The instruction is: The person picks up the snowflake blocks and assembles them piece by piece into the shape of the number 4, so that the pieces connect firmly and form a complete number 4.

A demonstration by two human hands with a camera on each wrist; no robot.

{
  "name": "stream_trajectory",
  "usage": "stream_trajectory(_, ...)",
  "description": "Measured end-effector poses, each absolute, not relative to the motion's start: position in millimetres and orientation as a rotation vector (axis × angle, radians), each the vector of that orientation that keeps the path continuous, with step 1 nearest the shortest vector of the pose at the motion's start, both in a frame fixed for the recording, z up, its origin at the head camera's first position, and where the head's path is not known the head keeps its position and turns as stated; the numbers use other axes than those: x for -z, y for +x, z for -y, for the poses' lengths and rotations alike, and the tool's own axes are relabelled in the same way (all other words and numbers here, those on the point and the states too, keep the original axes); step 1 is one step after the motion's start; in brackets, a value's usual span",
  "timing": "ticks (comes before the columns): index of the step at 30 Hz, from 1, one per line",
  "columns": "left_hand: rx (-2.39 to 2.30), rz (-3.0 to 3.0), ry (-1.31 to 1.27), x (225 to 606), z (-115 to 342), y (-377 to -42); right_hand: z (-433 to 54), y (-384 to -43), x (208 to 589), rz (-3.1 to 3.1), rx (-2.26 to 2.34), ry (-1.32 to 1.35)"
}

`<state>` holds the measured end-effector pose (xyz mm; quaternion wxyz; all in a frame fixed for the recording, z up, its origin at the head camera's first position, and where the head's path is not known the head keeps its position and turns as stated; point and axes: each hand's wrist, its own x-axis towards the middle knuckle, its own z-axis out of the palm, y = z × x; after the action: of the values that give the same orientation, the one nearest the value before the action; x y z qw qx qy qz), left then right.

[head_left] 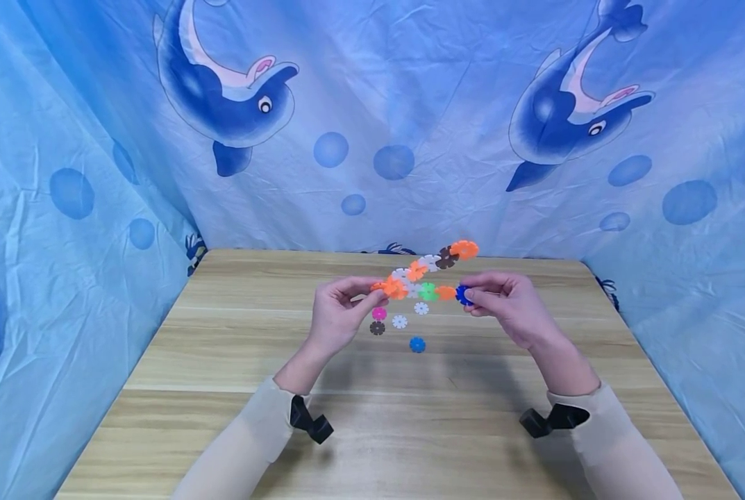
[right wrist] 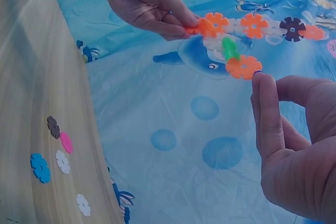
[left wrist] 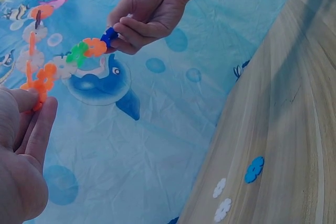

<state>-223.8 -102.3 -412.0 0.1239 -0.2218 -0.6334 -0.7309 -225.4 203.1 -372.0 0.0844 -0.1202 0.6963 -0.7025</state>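
Both hands hold up a V-shaped chain of flower-shaped interlocking discs above the table. My left hand (head_left: 341, 312) pinches the orange discs (head_left: 397, 287) where the two branches meet. One branch runs through white, orange and brown discs to an orange disc (head_left: 464, 249) at its far end. Along the other branch come a white disc, a green disc (head_left: 428, 292) and an orange disc (right wrist: 244, 67). At that branch's tip, my right hand (head_left: 512, 309) pinches a dark blue disc (left wrist: 108, 37) between thumb and fingers. In the right wrist view, the fingers hide most of this disc.
Loose discs lie on the wooden table (head_left: 372, 430) below the hands: a pink disc (head_left: 379, 314), a brown disc (head_left: 377, 328), two white discs, one of them (head_left: 400, 321) nearer, and a light blue disc (head_left: 417, 344). A blue dolphin-print cloth (head_left: 360, 90) surrounds the table's back and sides.
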Motion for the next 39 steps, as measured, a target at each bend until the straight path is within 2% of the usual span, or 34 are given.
stream_trajectory(39, 2.142, 1.848, -0.655, 414.9, 99.3, -223.4, -203.0, -224.2, 375.6, -1.999, 2.134, -0.367)
